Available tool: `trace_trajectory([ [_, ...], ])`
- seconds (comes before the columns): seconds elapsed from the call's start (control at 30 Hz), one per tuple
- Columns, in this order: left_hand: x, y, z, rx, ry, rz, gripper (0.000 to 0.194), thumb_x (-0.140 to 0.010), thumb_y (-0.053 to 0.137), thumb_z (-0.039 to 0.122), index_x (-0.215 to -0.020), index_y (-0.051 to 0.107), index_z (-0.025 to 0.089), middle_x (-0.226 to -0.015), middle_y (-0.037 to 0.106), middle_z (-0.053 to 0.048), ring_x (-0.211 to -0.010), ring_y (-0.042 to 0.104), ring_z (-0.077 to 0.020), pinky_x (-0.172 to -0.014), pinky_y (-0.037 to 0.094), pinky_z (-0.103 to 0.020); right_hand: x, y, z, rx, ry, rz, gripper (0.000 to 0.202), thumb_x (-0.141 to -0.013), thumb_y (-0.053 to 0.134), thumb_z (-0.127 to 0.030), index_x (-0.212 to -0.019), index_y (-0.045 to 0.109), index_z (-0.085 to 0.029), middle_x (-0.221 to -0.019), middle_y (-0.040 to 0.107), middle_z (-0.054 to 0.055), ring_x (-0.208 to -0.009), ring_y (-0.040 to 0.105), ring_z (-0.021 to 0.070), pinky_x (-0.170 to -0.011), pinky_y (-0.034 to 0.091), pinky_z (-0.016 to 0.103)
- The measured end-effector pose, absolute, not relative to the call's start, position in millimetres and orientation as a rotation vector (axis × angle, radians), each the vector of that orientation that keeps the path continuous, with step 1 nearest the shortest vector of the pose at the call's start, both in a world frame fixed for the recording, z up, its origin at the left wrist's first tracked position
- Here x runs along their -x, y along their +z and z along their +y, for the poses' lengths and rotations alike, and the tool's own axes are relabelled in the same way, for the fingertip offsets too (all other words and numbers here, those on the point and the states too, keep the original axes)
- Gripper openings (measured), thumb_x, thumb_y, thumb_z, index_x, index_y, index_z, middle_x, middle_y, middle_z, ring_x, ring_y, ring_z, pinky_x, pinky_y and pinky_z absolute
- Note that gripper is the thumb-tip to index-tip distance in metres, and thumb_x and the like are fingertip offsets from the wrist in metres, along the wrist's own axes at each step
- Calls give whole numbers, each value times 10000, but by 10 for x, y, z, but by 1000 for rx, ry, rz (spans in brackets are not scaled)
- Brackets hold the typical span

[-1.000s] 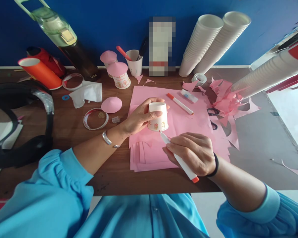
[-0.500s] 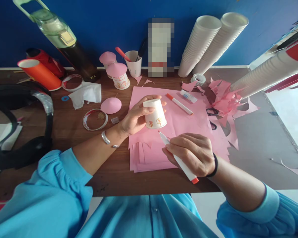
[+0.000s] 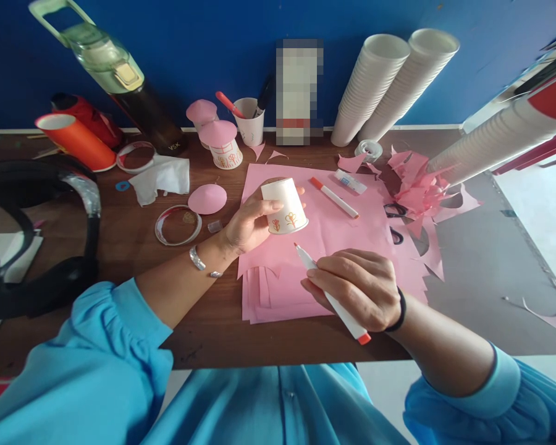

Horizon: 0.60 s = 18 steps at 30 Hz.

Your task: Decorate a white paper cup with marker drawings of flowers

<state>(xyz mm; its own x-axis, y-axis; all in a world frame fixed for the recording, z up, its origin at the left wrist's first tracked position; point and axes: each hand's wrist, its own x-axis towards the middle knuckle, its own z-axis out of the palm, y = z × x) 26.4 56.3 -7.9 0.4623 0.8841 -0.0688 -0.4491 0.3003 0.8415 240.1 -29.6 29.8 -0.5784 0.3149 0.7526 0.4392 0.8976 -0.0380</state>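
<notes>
A white paper cup (image 3: pixel 285 201), held upside down and tilted, is in my left hand (image 3: pixel 250 222), thumb across its side and fingers behind it. Orange flowers are drawn near the cup's rim. My right hand (image 3: pixel 359 287) grips a white marker pen (image 3: pixel 340 309) with an orange end; its uncapped tip points up toward the cup but stays apart from it. Below both hands lie pink paper sheets (image 3: pixel 324 247). Another marker (image 3: pixel 334 198), with an orange cap, rests on the paper beside a glue tube (image 3: pixel 351 182).
Behind to the left stand decorated cups with pink cone roofs (image 3: pixel 217 133), and a loose pink cone (image 3: pixel 207 199) lies nearer. Tape rolls (image 3: pixel 178 225), a tall bottle (image 3: pixel 139 93), stacked paper cups (image 3: pixel 370 86), scissors (image 3: pixel 395 211) and pink scraps (image 3: pixel 419 179) surround the paper.
My left hand has tilted the cup and shifted it slightly left and up. The marker in my right hand has hardly moved.
</notes>
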Motion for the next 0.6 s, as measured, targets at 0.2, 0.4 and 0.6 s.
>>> trace_trajectory([
  [0.2,-252,-79,562,-871,954,599,710,-718,807,352,-1396,632,237,-1193,780,-90,-1138,723,-334,-958,574,-466,-2401,295,-295,525,-199,-2238,77,-970,721,-115,-972,646,-128,-715,689,12,-570,632,131,-519,548,289],
  [0.4,-228,-62,556,-896,943,558,685,-789,761,332,-1455,613,259,-1115,772,-64,-1061,711,-276,-886,566,-402,-2398,303,-292,541,-213,-2237,82,-992,699,-140,-971,633,-183,-718,680,-16,-587,630,115,-530,537,261],
  [0.6,-226,-83,563,-823,925,550,566,-821,822,455,-1324,667,246,-1324,728,-95,-1213,691,-325,-995,574,-468,-2397,306,-295,526,-202,-2241,58,-995,695,-130,-984,640,-147,-715,685,2,-586,624,122,-543,546,277],
])
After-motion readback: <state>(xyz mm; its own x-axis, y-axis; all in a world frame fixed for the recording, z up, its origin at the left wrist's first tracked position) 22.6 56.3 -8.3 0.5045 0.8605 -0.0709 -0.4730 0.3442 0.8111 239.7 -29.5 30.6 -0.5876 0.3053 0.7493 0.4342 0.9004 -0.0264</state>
